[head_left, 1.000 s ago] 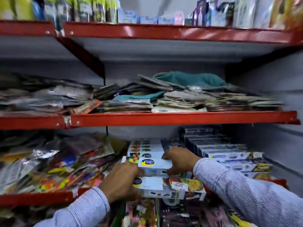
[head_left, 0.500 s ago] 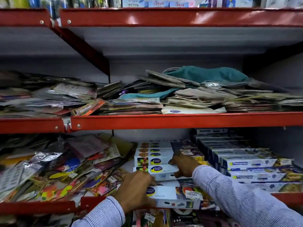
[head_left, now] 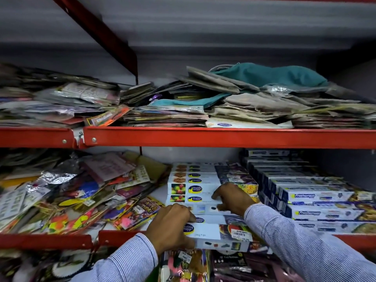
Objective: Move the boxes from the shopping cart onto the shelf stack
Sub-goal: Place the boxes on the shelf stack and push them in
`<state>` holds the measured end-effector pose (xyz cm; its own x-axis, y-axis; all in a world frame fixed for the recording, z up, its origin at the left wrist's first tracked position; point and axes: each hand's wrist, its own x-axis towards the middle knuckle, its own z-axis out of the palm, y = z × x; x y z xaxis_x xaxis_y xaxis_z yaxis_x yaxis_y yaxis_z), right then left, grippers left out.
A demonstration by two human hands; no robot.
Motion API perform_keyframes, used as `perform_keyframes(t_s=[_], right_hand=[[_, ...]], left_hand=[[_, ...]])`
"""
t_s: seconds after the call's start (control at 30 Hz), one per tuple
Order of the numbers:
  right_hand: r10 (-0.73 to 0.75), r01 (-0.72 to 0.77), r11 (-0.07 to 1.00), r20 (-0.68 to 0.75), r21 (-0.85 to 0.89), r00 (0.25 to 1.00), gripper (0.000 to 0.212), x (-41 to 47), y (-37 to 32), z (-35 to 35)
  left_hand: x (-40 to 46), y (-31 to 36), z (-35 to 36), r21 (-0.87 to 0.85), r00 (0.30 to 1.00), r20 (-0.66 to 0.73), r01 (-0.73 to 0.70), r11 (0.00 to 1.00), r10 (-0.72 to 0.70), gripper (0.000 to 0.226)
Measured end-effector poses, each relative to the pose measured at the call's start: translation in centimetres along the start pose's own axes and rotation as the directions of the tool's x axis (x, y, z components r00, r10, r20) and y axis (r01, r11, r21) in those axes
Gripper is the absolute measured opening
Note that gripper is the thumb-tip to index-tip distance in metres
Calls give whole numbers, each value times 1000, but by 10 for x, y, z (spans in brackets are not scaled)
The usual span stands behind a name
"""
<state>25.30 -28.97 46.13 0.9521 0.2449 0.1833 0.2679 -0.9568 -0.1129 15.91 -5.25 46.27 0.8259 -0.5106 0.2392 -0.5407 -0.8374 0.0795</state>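
A stack of long white wrap boxes (head_left: 195, 180) with fruit pictures and blue-yellow logos lies on the lower red shelf (head_left: 122, 236). My left hand (head_left: 171, 226) grips the left end of the front white box (head_left: 215, 234), which lies at the shelf's front edge. My right hand (head_left: 234, 197) rests on the right part of the stacked boxes behind it, fingers curled on their front faces. Both arms wear blue striped sleeves. The shopping cart is out of view.
A second stack of blue-and-white boxes (head_left: 309, 196) fills the right of the lower shelf. Colourful foil packets (head_left: 67, 198) pile up at the left. The upper red shelf (head_left: 203, 137) holds flat packets and a teal cloth bag (head_left: 268, 75). More packets hang below the shelf.
The view has moved closer and tilted down. My right hand has slid a little right along the stacked boxes. My left hand has stayed on the front box, pushing it inward.
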Motion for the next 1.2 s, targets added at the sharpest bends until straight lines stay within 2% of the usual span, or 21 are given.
perform_keyframes(t_s=[0.13, 0.33, 0.53, 0.67, 0.8, 0.93, 1.2], right_hand=[[-8, 9, 1000, -16, 28, 1000, 38, 3, 0, -2], [-80, 71, 994, 109, 84, 991, 26, 7, 2, -21], [-78, 59, 990, 156, 125, 985, 29, -7, 7, -26], [-121, 100, 982, 128, 157, 984, 32, -22, 15, -18], [-149, 143, 980, 28, 140, 989, 31, -43, 13, 0], [-119, 128, 985, -77, 116, 990, 46, -54, 11, 16], [-92, 95, 989, -37, 115, 995, 54, -50, 18, 23]], left_hand=[[8, 2, 5, -5, 1000, -14, -8, 1000, 8, 64], [37, 1, 0, 57, 998, -58, 14, 998, -11, 50], [64, -5, 15, 8, 992, -108, 63, 998, -61, 62], [67, -4, 28, 39, 990, -129, 63, 997, -58, 57], [60, -3, 44, 43, 981, -184, 65, 997, -56, 39], [54, -4, 51, 6, 972, -234, 35, 999, -32, 34], [54, -2, 55, 9, 975, -220, 12, 1000, -10, 36]])
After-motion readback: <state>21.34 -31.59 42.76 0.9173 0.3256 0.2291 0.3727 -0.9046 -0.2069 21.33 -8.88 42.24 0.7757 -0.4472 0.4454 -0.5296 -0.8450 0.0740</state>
